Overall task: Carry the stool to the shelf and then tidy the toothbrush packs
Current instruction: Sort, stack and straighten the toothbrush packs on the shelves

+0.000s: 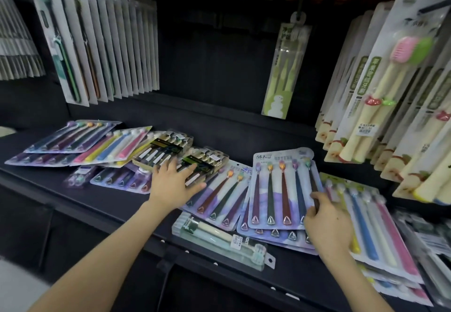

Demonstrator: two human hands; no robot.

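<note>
Several toothbrush packs lie scattered flat on a black shelf (pixel 136 204). My left hand (pixel 170 182) lies with spread straight fingers on a black-and-green boxed pack (pixel 207 163) at the shelf's middle. My right hand (pixel 327 226) pinches the lower right edge of a purple five-brush pack (pixel 280 189), which tops a small pile of like packs. To its right lies a pack of blue, yellow and pink brushes (pixel 373 224). A clear narrow pack (pixel 219 238) lies at the front edge. The stool is out of view.
Rows of white-carded toothbrush packs (pixel 107 43) hang on hooks at upper left. Cream-handled brush packs (pixel 390 92) hang at right, close above the shelf. One green pack (pixel 285 67) hangs alone at the back. More purple and coloured packs (pixel 73 145) lie at the shelf's left.
</note>
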